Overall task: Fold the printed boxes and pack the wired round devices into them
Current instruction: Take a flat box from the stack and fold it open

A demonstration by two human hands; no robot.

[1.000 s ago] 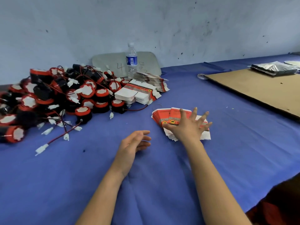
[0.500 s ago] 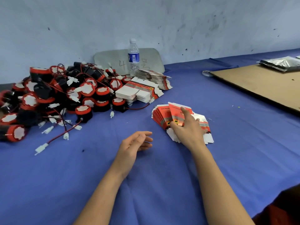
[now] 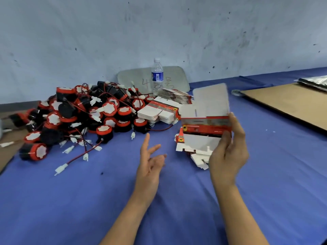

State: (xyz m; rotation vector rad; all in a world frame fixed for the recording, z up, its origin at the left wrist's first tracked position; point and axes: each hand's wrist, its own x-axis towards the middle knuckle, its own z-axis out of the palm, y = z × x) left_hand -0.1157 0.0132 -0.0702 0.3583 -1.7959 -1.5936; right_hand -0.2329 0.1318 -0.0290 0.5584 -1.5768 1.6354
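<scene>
Red-and-white printed box [image 3: 206, 124], red-black devices [image 3: 74, 117], blue cloth [image 3: 70, 200], perhaps yellow emblem.

**Small packing workshop: a hand-assembly bench**

A wide table draped in blue cloth [image 3: 265, 174] stands against a scuffed, stained wall [image 3: 159, 32]. Bulk stock marks it as a manual packing station: a heap of identical wired round devices [image 3: 85, 117], stacks of flat printed boxes [image 3: 159, 112], a brown cardboard sheet [image 3: 290, 105] and silver foil bags [image 3: 315, 82] at the far right.
</scene>
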